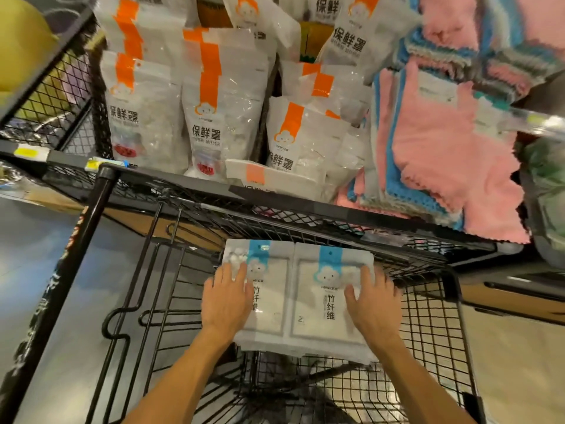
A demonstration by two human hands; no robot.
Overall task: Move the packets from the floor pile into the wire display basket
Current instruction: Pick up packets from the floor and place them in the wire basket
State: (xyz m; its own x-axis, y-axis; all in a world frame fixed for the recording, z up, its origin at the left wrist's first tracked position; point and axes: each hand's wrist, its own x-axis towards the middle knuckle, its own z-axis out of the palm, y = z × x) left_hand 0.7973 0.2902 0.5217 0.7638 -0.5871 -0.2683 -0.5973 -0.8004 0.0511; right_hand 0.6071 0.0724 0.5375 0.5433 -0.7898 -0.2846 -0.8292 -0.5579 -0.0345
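Two stacks of white packets with blue tabs lie side by side in a low black wire basket (434,319). My left hand (227,296) rests flat, fingers straight, on the left packet stack (269,313). On the right packet stack (321,301) my right hand (374,304) presses with its fingers spread. Both forearms reach in from the bottom of the view. No floor pile is in view.
Above the basket is a black mesh shelf (214,191) holding upright white packets with orange stripes (220,96). Pink and blue cloths (443,154) are piled at its right. A black post (91,228) stands at left over grey floor.
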